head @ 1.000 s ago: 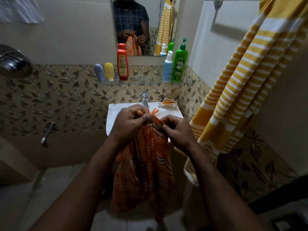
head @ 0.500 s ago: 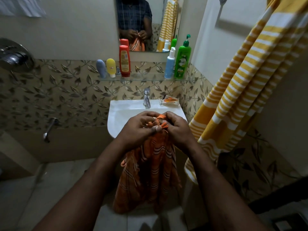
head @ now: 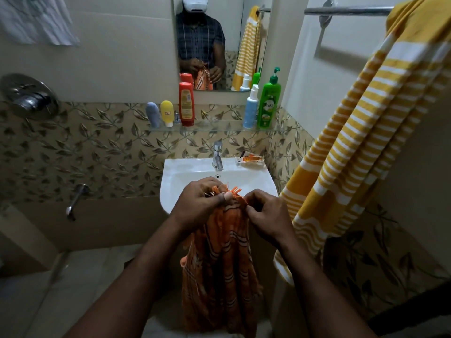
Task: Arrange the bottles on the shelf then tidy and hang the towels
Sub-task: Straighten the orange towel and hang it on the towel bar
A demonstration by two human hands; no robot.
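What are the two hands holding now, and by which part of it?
Both hold the orange towel by its fringed top edge: the left hand grips it bunched, the right hand pinches it alongside. The rest hangs down.

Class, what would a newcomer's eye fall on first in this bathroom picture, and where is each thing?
First, the orange towel, gripped at its fringed top edge by the left hand and right hand, hanging before the white basin. Next, the yellow striped towel draped over the rail at right. Then the bottles on the glass shelf under the mirror.
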